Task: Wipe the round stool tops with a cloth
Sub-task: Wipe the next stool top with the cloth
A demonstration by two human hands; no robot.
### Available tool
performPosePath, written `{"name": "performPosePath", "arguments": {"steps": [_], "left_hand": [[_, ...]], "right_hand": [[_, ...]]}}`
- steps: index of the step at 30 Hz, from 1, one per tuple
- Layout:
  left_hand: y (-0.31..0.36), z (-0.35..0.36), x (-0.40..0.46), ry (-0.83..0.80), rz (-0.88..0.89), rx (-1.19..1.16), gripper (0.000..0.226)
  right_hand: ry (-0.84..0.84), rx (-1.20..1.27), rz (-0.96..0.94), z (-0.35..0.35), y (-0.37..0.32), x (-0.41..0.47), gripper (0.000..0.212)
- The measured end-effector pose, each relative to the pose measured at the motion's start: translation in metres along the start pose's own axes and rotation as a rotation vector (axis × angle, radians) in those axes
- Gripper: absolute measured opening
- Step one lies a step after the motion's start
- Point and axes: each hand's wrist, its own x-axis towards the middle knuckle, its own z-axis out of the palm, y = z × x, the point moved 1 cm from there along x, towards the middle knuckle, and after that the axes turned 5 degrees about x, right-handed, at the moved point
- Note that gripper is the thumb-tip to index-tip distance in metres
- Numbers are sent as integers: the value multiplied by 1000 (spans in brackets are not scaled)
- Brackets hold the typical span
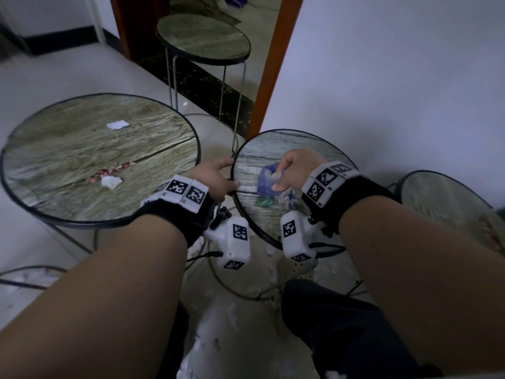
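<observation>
Four round stools with wood-grain tops stand around me. The middle stool [254, 157] is right in front. My right hand [297, 168] grips a blue-purple cloth [266, 179] and holds it against this top. My left hand [213, 179] grips the stool's left rim, fingers curled round the edge. Some green and white scraps [269, 201] lie on the top just below the cloth. The large left stool [68, 149] carries two white paper bits [117, 124] and a reddish streak of debris [109, 170].
A third stool [203, 36] stands in the doorway by an orange-brown door frame [276, 64]. A fourth stool [448, 203] is at the right, partly behind my right arm. A white wall rises on the right. White scraps and cables litter the floor [232, 318] between my legs.
</observation>
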Motion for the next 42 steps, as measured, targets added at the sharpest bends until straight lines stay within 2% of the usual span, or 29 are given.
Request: {"name": "performPosePath", "arguments": {"steps": [7,12,21,33,38,42], "left_hand": [[6,9,5,8,-23,-82,55],[6,9,12,1,-44,-113,49],[4,6,17,9,-56,-103,45],[6,4,16,-16,-43,-98,45],[5,3,17,5,-42,-55,44],[6,4,19,16,-42,-51,44]], "right_hand": [[-32,-12,0,-4,-3,9,25],[-58,-68,-3,-10,-9,19,26],[-76,7,-20,-14,-11,35,28],[16,48,-102,-17,-16,44,21],[38,2,-151,-19,-23,47,17],[76,-57,-204,-18,-26,53,21]]}}
